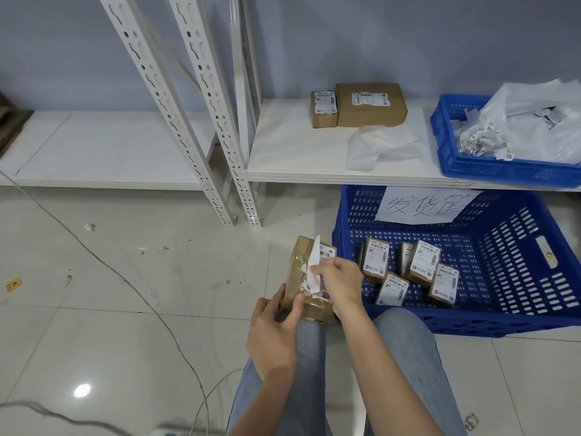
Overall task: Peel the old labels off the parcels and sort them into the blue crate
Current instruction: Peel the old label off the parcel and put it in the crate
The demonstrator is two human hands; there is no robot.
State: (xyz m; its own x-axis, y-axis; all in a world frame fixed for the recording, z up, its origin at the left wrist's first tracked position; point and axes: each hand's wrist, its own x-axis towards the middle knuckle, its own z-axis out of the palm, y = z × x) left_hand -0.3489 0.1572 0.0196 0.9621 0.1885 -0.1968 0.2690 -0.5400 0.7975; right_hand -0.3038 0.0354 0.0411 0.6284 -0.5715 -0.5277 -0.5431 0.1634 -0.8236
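A brown taped parcel (300,269) stands on my knee in the middle of the view. My left hand (273,335) grips its near lower end, thumb on the front face. My right hand (341,280) pinches the white label (314,262), which is partly lifted off the parcel and curls upward; torn paper bits stay stuck on the tape. Right of my hands, a big blue crate (518,265) with a handwritten paper sign sits on the floor and holds several small labelled parcels (424,262).
Two more labelled boxes (358,105) stand on the white shelf (298,152) behind, beside loose white backing paper. A second blue crate (446,143) at the shelf's right holds peeled labels and plastic bags. Slotted shelf posts rise at centre. Cables cross the tiled floor at left.
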